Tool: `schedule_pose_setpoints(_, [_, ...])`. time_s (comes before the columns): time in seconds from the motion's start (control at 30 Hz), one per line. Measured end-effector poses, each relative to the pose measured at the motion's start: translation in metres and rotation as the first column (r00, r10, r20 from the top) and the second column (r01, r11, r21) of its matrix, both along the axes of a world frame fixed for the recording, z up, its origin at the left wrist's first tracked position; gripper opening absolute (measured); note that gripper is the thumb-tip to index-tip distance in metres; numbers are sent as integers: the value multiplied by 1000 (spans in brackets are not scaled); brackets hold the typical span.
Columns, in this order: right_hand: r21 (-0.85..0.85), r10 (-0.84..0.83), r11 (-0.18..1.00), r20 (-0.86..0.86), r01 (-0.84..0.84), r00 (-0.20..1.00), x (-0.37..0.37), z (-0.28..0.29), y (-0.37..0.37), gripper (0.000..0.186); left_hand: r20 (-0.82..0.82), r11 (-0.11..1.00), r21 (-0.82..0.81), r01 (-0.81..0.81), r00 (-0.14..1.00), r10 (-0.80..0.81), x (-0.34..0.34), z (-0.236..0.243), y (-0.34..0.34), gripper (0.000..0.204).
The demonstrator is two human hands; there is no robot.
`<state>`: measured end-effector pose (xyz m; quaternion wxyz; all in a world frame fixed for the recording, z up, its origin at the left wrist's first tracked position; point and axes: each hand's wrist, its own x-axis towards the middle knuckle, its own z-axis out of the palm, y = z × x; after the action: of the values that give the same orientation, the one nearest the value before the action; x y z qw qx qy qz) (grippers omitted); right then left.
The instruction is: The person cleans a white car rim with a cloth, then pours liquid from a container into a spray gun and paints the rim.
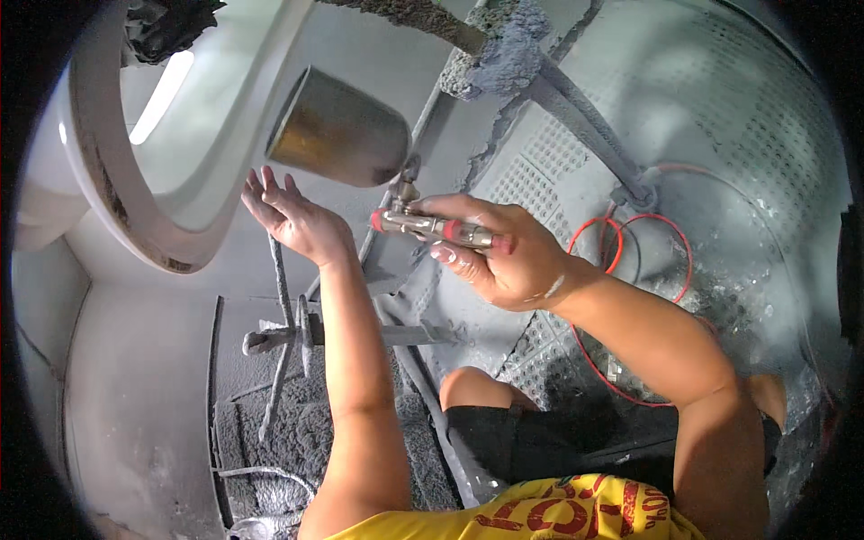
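Observation:
My right hand (517,252) is closed around a metal spray gun (441,227) with red fittings. A metal cup (346,130), yellowish-brown on part of its side, is joined to the gun and lies tilted toward the upper left. My left hand (301,220) is raised, fingers apart and holding nothing. It is close to the lower right edge of a large, glossy white curved piece (202,193), shaped like a ceramic basin. Whether the fingertips touch that edge I cannot tell. Brownish marks run along the piece's rim.
A crusted grey stand (580,117) rises at the upper right, its foot on the perforated floor (747,99). An orange-red hose (688,270) loops on the floor at the right. Below my left hand are a coated metal bar (396,335) and a dark, rough crusted surface (288,409).

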<state>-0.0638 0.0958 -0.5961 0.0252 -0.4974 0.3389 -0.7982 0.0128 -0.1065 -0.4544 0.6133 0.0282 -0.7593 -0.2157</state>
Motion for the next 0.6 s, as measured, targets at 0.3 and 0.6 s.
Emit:
schedule_pose_setpoints(0.3, [-263,-141,951,101,163,985,-28,39,18,24,-97,999,-22,41,994,-43,-27,13,-8,69])
schedule_pose_setpoints(0.6, [-359,-206,897,176,257,963,-49,58,28,23,-186,994,60,91,979,-78,-22,11,56,66])
